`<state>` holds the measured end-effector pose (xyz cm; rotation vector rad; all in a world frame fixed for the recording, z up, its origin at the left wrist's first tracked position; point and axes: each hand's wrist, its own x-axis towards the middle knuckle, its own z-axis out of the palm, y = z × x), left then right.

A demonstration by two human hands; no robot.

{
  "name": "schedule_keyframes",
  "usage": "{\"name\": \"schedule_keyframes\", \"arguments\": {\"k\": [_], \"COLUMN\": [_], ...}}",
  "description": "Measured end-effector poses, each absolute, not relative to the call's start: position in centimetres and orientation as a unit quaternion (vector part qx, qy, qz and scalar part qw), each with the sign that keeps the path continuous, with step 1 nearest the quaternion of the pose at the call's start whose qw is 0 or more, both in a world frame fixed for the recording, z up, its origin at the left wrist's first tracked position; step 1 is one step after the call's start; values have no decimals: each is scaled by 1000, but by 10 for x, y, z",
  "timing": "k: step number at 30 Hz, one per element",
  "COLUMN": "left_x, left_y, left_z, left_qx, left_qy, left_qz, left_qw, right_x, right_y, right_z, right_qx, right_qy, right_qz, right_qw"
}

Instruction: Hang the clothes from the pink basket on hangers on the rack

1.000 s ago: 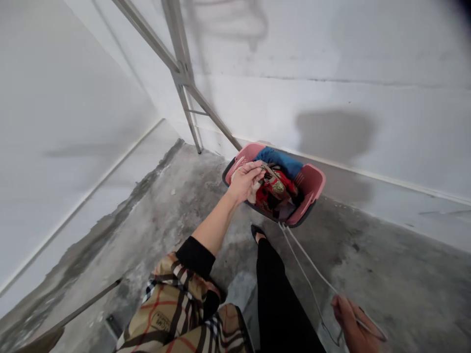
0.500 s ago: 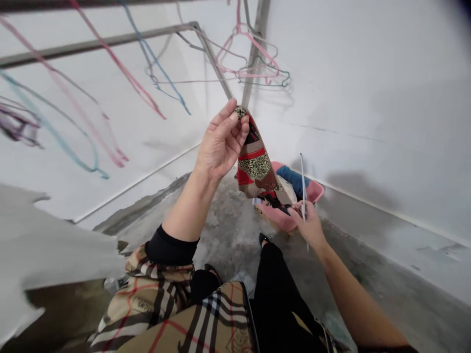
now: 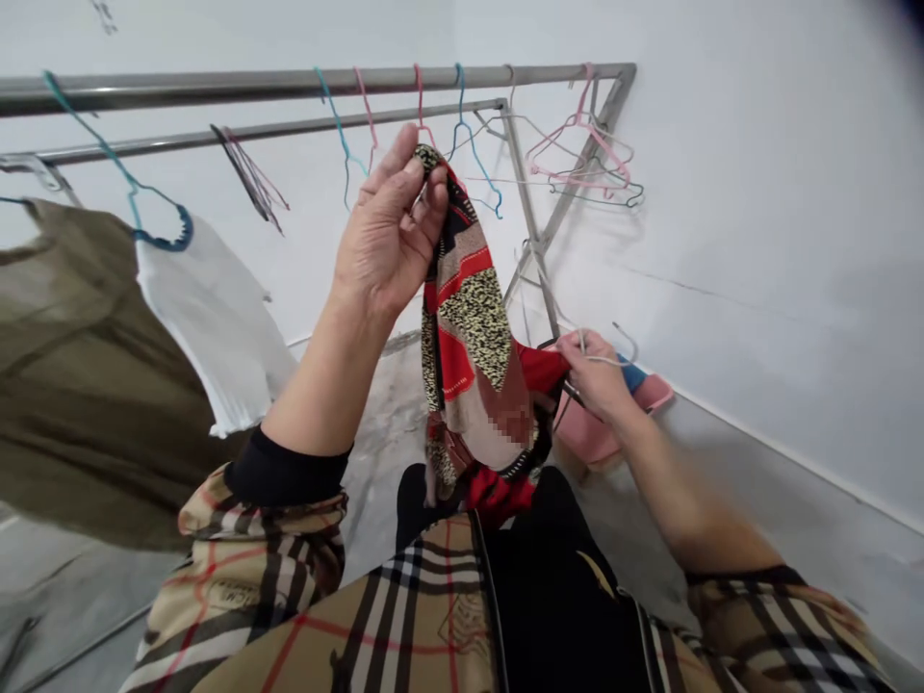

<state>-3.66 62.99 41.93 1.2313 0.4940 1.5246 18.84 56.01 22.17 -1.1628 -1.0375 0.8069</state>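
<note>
My left hand (image 3: 394,231) is raised in front of me, pinching the top edge of a patterned garment (image 3: 473,308) in red, black, brown and speckled yellow. The cloth hangs down in folds from those fingers to knee height. Lower and to the right, my right hand (image 3: 598,373) grips a red and black edge of the same garment, stretching it sideways. Also in that hand is a pale clothes hanger (image 3: 635,345), its hook sticking out to the right. The hanger's lower part is mostly hidden behind the hand and cloth.
A metal clothes rack (image 3: 252,89) runs across, carrying several hangers, including a blue one (image 3: 473,144) and pink ones (image 3: 581,120). An olive garment (image 3: 79,356) and a white garment (image 3: 217,318) hang at left. A pink basin (image 3: 588,433) with blue cloth stands by the wall.
The view has swung left, bringing more rack and the hanging clothes into sight. The garment is nearer and more spread out. My right hand has pulled up its red edge, and the hanger is turned.
</note>
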Motion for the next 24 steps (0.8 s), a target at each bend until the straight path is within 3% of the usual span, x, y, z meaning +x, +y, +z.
{"name": "schedule_keyframes", "arguments": {"k": [4,13,19,24], "left_x": [-85,-164,-165,-125], "left_y": [636,637,645,634], "left_z": [404,375,368,372], "left_qx": [488,397,422,460], "left_qy": [229,289,315,308], "left_qz": [657,689,677,655], "left_qw": [527,533,514,515], "right_x": [192,212,224,207], "right_y": [556,551,562,562], "right_z": [261,317,323,311], "right_qx": [-453,-435,-455,-518], "right_qy": [-455,-470,-461,-420], "right_qz": [332,262,227,300], "right_qw": [691,722,727,683]}}
